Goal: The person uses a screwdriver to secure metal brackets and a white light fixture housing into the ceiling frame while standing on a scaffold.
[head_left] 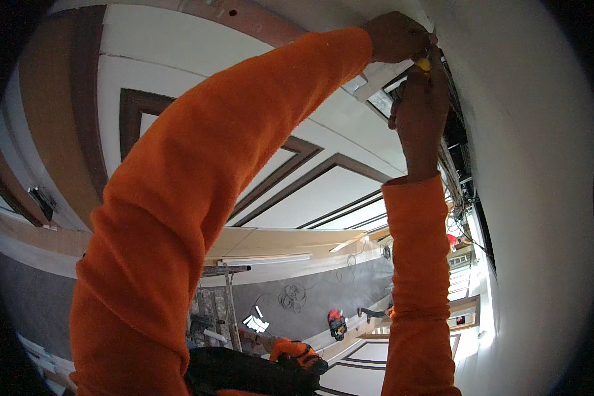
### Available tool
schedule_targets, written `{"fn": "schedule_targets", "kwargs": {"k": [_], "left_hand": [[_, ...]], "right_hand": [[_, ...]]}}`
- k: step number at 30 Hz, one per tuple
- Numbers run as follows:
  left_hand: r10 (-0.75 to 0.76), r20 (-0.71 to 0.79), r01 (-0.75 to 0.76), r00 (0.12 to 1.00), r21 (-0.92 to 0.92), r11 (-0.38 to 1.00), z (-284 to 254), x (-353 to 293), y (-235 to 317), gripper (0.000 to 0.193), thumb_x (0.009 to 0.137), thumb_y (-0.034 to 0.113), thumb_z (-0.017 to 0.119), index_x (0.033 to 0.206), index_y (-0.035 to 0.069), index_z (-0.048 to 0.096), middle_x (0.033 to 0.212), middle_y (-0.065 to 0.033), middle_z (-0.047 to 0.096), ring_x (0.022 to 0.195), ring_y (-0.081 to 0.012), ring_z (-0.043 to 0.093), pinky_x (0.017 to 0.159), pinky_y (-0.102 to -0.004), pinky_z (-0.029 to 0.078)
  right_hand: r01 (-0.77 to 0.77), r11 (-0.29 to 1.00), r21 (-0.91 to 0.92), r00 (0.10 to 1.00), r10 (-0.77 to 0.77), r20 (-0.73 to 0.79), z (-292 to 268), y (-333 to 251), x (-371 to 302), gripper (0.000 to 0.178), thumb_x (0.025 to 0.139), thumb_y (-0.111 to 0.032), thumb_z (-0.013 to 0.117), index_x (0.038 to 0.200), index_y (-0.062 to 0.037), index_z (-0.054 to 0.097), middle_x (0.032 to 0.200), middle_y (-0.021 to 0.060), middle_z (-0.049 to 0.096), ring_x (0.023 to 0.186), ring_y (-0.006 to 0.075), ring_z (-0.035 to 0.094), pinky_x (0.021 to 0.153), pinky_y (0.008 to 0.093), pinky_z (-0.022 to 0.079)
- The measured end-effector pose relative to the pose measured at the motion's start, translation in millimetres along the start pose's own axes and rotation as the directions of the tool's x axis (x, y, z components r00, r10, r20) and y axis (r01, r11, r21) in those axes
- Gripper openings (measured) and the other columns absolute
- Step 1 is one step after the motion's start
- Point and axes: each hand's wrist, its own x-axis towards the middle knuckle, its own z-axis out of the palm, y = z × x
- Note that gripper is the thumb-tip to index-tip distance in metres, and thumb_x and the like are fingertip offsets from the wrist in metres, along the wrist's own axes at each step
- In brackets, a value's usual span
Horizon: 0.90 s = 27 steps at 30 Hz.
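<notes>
Both my arms, in orange sleeves, reach up to the top of the view, beside the edge of a pale ceiling [521, 165]. My right hand [419, 112] is closed around a small yellow thing [423, 64]; its kind cannot be made out. My left hand [397, 37] bends in from the left, its fingers closed at the tip of the right hand. Whatever it pinches is hidden. Right beside the hands runs a dark gap with cables [457, 158]. A small rectangular cut-out [381, 102] lies just left of my right hand.
White wall panels with dark brown mouldings [330, 168] stand to the left. Far below, on the grey floor [336, 294], lie coiled cable [292, 298] and white pieces [256, 322]. A person in orange [297, 352] is near a scaffold frame [231, 307]; other people are farther off.
</notes>
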Motion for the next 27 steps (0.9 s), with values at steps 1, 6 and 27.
{"fn": "schedule_targets", "kwargs": {"k": [1, 6, 27], "left_hand": [[0.201, -0.024, -0.183, 0.979, 0.320, 0.930, 2.4, 2.2, -6.2, 0.042, 0.105, 0.042, 0.047, 0.120, 0.012, 0.072, 0.120, -0.0065, 0.071, 0.105, -0.0272, 0.069, 0.098, -0.0383, 0.053], [0.266, -0.035, -0.215, 0.963, 0.493, 0.843, 16.6, 9.5, -10.4, 0.036, 0.103, 0.037, 0.050, 0.124, 0.015, 0.069, 0.123, -0.0067, 0.069, 0.105, -0.0277, 0.069, 0.096, -0.0384, 0.056], [0.466, 0.155, -0.474, 0.871, 0.514, 0.715, 7.9, 6.5, -8.2, 0.022, 0.095, 0.027, 0.058, 0.089, 0.009, 0.070, 0.083, -0.0091, 0.072, 0.081, -0.0289, 0.070, 0.073, -0.0444, 0.053]], "right_hand": [[0.053, 0.999, -0.006, 0.998, -0.053, -0.037, 4.4, 6.3, 1.2, 0.047, 0.104, -0.014, 0.040, 0.150, -0.0057, 0.040, 0.113, 0.0192, 0.064, 0.090, 0.0243, 0.066, 0.086, 0.0394, 0.054], [0.123, 0.982, -0.144, 0.982, -0.141, -0.126, 15.8, 21.4, 1.3, 0.045, 0.105, -0.016, 0.041, 0.150, -0.0072, 0.041, 0.119, 0.0198, 0.064, 0.094, 0.0243, 0.066, 0.086, 0.0404, 0.053], [-0.224, 0.971, 0.081, 0.964, 0.209, 0.163, -55.8, 2.8, -25.3, 0.039, 0.101, -0.028, 0.048, 0.134, -0.0084, 0.057, 0.062, 0.0029, 0.050, 0.043, 0.0114, 0.045, 0.036, 0.0320, 0.038]]}}
